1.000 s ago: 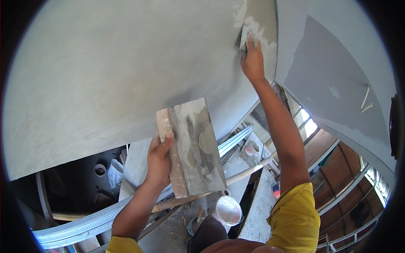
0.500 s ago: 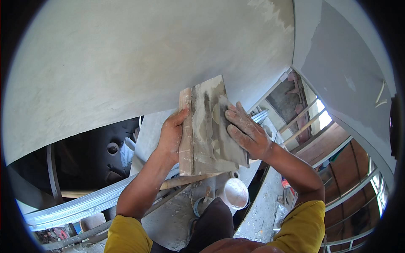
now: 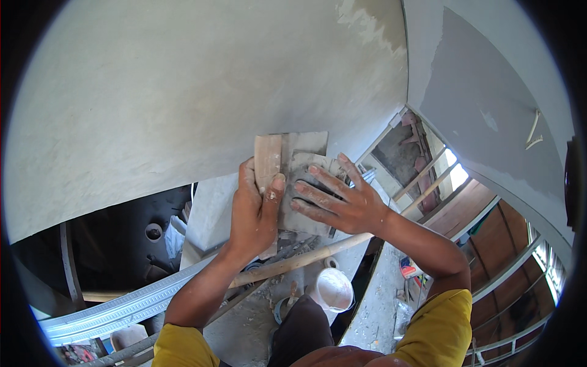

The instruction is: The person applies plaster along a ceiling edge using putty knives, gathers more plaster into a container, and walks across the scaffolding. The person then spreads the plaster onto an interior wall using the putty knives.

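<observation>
Curving across the upper left, one pale wall [image 3: 183,110] meets a second wall [image 3: 422,55] bearing a grey patch [image 3: 477,92] at upper right. At centre, the left hand [image 3: 254,211] has its fingers closed around the wooden edge of one board [image 3: 301,140]; the right hand [image 3: 361,208] spreads four fingers over one flat blade [image 3: 306,165] against it, thumb hidden, so its grip I cannot tell. Below centre stands one white bucket [image 3: 334,290] beside one long pole [image 3: 306,263].

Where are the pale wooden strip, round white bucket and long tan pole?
Pale wooden strip [image 3: 268,158], head view: its upper part.
Round white bucket [image 3: 332,277], head view: its inner wall.
Long tan pole [image 3: 302,260], head view: its middle stretch.
</observation>
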### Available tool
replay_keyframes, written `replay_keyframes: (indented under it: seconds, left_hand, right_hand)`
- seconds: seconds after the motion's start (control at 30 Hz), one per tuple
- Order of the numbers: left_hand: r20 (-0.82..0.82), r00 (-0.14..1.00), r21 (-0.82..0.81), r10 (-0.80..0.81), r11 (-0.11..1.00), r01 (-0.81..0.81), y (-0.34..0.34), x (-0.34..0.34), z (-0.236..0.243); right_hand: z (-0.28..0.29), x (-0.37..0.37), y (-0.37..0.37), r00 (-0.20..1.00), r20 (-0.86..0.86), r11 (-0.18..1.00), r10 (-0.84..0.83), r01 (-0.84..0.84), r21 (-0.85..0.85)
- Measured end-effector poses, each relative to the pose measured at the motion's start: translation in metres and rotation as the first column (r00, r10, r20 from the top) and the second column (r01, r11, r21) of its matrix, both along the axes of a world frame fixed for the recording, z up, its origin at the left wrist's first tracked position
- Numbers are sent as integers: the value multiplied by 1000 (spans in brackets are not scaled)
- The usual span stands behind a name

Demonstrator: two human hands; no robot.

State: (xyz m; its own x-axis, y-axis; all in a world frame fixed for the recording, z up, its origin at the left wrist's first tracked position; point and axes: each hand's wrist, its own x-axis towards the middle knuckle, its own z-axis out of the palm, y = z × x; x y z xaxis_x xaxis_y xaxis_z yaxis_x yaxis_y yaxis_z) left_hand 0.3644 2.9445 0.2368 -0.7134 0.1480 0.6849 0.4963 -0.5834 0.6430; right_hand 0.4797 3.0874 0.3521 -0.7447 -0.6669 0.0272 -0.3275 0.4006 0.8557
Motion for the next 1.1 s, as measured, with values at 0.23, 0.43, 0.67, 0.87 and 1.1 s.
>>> replay_keyframes:
  seconds: [0.23, 0.43, 0.67, 0.87, 1.1]
  left_hand:
    - [114, 990, 230, 80, 968, -104, -19, -30, -5]
    - [23, 982, 206, 186, 960, -187, -22, -65, -24]
    - [16, 983, 128, 182, 975, -182, -24, -94, -50]
    - [8, 992, 170, 126, 977, -126, -14, -97, -49]
    - [-52, 983, 122, 175, 978, -168, -29, -105, -54]
  right_hand:
    - [52, -19, 56, 978, -103, 982, -181, 185, 28]
    - [155, -66, 96, 844, -495, 795, -207, -150, -588]
    - [220, -151, 95, 669, -706, 795, -232, -288, -534]
    - [127, -197, 109, 517, -803, 847, -297, -245, -471]
    - [137, -164, 99, 629, -741, 843, -235, -247, -477]
